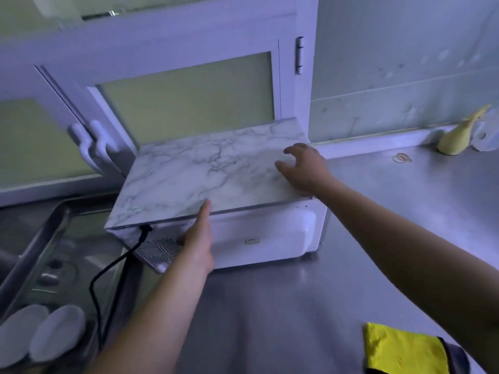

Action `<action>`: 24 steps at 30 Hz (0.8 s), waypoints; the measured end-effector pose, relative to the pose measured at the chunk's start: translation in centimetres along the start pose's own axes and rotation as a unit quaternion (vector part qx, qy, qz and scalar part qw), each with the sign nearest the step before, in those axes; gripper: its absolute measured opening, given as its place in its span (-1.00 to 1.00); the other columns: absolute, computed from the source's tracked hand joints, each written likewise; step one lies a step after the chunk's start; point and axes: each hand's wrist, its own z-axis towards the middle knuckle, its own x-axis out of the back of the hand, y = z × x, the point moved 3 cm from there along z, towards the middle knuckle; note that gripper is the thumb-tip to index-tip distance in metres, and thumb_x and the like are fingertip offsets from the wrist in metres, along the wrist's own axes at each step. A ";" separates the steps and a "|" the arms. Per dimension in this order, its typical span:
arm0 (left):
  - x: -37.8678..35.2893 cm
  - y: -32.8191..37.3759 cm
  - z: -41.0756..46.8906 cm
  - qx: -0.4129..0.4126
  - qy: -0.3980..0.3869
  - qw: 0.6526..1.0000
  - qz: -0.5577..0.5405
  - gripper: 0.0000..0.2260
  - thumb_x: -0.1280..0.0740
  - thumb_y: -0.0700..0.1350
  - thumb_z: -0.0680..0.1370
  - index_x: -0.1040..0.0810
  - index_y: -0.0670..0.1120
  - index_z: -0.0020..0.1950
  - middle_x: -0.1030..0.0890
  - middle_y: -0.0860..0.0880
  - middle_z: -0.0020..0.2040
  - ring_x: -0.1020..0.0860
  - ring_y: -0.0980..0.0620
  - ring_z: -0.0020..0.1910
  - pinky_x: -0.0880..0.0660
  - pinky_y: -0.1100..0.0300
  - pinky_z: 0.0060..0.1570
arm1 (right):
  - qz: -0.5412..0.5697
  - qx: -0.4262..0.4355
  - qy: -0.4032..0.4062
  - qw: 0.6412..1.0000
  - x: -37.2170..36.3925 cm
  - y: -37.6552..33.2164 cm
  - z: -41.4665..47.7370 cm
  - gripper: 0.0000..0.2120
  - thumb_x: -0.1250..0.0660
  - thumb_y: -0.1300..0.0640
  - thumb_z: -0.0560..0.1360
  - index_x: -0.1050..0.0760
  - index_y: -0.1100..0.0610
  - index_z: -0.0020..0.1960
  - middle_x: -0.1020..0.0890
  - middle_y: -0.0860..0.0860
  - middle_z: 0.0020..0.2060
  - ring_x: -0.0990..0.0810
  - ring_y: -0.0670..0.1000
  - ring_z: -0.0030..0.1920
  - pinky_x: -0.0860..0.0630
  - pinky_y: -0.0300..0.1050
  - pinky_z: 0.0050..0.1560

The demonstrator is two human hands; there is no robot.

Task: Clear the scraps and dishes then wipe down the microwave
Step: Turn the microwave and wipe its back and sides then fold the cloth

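A white microwave (270, 238) stands on the steel counter with its back panel facing me. Its top is covered in marble-patterned film (194, 174). My left hand (198, 238) rests flat against the back panel, thumb up on the top's near edge. My right hand (305, 168) lies on the top's right side near the corner, fingers spread and curled. Neither hand holds a loose object. A yellow cloth (402, 349) with a grey underside lies on the counter at the bottom right, apart from both hands.
A black power cord (113, 268) runs from the microwave's back left down over the counter edge. Left is a steel sink (40, 238) with two white dishes (43, 333). White cabinet doors stand behind. A banana peel (459, 136) and rubber bands (402, 157) lie far right.
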 end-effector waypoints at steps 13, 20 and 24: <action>-1.8 0.0 -1.5 -0.053 -0.045 0.991 -0.116 0.15 -0.58 0.42 -0.10 -0.26 0.08 0.39 -0.29 0.18 0.42 -0.26 0.07 0.40 -0.11 -0.22 0.48 | -0.176 -0.106 -0.080 0.975 -3.9 0.2 17.1 -0.39 0.08 -0.20 0.56 -0.24 0.06 0.50 -0.29 0.03 0.49 -0.12 0.02 0.54 -0.17 0.28 0.34; -1.3 0.0 -1.3 -0.065 -0.092 0.986 -0.126 0.01 -0.61 0.34 0.02 -0.31 0.17 0.40 -0.36 0.27 0.37 -0.26 0.12 0.41 -0.10 -0.16 0.48 | -0.188 -0.103 -0.064 0.975 -4.1 0.6 17.1 -0.40 0.08 -0.17 0.55 -0.24 0.09 0.49 -0.33 0.07 0.45 -0.19 0.09 0.50 -0.21 0.27 0.31; -0.2 0.3 -2.3 -0.038 -0.117 0.986 -0.113 -0.24 -0.57 0.21 0.28 -0.34 0.14 0.40 -0.40 0.23 0.36 -0.30 0.13 0.35 -0.18 -0.04 0.42 | -0.194 -0.118 -0.043 0.973 -3.3 1.5 14.7 -0.41 0.09 -0.15 0.57 -0.23 0.12 0.49 -0.33 0.10 0.45 -0.19 0.12 0.50 -0.23 0.23 0.31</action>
